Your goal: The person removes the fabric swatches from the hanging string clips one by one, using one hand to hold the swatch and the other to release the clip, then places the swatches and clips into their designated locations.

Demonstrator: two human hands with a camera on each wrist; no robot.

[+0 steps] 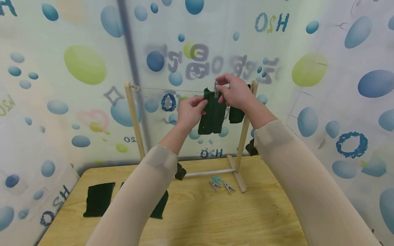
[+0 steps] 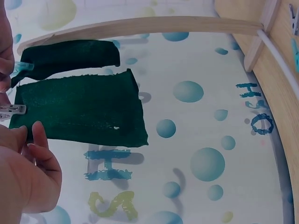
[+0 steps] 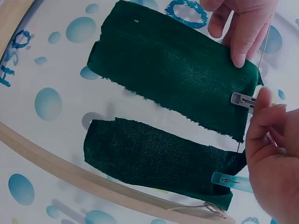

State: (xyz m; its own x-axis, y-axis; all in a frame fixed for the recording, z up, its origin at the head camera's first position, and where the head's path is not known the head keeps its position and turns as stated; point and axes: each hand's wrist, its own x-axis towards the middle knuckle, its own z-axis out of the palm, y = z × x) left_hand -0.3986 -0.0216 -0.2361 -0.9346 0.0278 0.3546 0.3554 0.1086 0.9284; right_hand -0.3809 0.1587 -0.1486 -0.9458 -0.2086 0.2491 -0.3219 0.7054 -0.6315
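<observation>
A dark green cloth (image 1: 212, 114) hangs at a thin string (image 1: 169, 90) strung between two wooden posts. My left hand (image 1: 191, 111) pinches its upper left edge between thumb and fingers. With thumb and fingers, my right hand (image 1: 235, 92) holds a grey clothespin (image 3: 242, 100), whose jaws overlap the cloth's top edge. To the right, a second green cloth (image 3: 154, 158) hangs from the string under a light blue clothespin (image 3: 231, 181); in the head view the right hand partly covers it.
Wooden posts (image 1: 135, 119) stand left and right, joined low down by a white rod (image 1: 209, 173). Several loose clothespins (image 1: 229, 187) lie on the wooden table (image 1: 215, 218) near the right foot. Green cloths (image 1: 99, 200) lie at the left, partly behind my left sleeve.
</observation>
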